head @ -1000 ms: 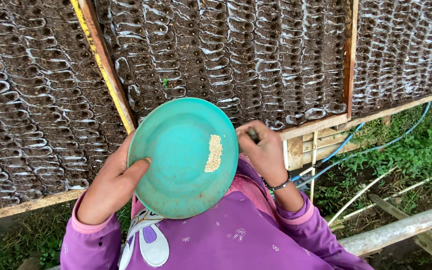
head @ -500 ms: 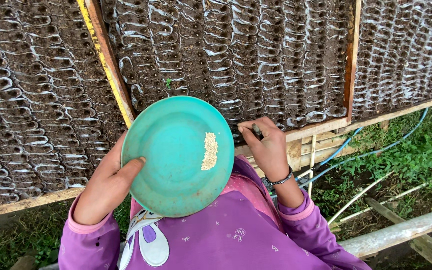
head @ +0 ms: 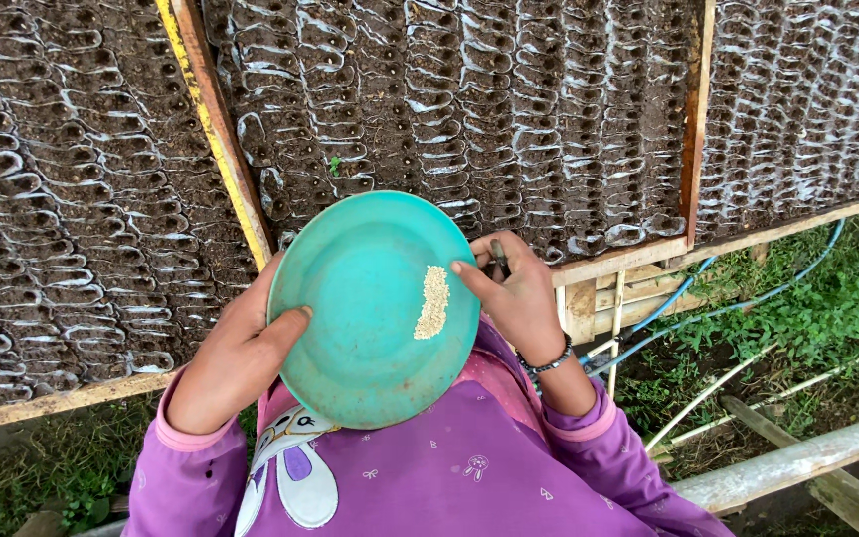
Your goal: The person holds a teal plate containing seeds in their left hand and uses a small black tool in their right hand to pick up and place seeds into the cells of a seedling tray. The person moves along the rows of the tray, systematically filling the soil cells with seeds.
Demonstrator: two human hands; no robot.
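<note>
Plate (head: 370, 308) sat centre frame, teal, tilted toward the chest, a small heap of pale seeds (head: 433, 301) at its 3 o'clock. Left hand (head: 236, 358) gripped the rim at 9 o'clock, thumb curled over the top, fingers hidden beneath. Right hand (head: 519, 293) lay at the 3 o'clock rim, forefinger stretched to the seeds, other fingers closed round a thin dark stick (head: 497, 261).

Risk, as judged: the plate's tilt could let seeds slide to the low rim and spill onto the purple top (head: 429, 467); a nudge from the forefinger could scatter them.

Soil trays (head: 469, 109) filled 12 o'clock, split by a yellow slat (head: 213, 124) and an orange one (head: 693, 119). Tray frame edge ran just past the right hand. Open room lay at 4 o'clock over grass (head: 827, 298), crossed by blue hoses (head: 748, 298) and a pole (head: 797, 462).
</note>
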